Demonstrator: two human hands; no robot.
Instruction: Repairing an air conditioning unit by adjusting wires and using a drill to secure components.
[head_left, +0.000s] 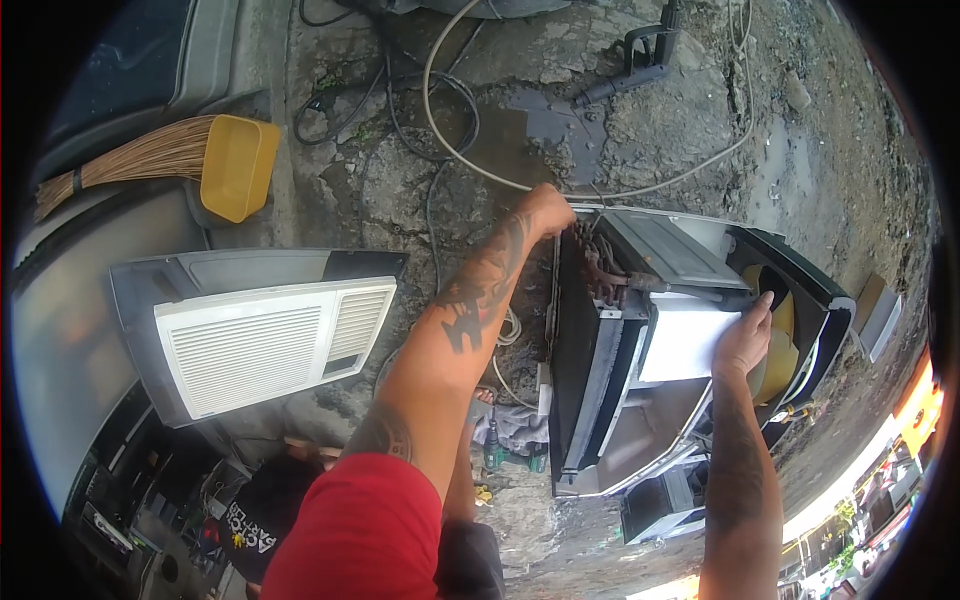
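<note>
An opened window air conditioner (pixel 690 250) stands on the ground in front of me, its pipes and inner parts bare. My left hand (pixel 548 211) is closed on its far left corner, beside the copper-coloured pipes (pixel 600 265). On the unit's right part, my right hand (pixel 745 342) grips the edge of a white panel (pixel 685 340), with some fingers hidden behind it. Just right of that hand sits a yellowish round fan housing (pixel 778 350) inside the dark casing. A detached air conditioner front with a white grille (pixel 250 350) leans at the left.
A black spray gun (pixel 640 65) and a beige hose (pixel 480 177) lie on the wet, cracked ground beyond. A stick broom (pixel 140 160) and yellow dustpan (pixel 238 168) are at far left. A person in a dark cap (pixel 265 510) is low left, near a green power drill (pixel 493 447).
</note>
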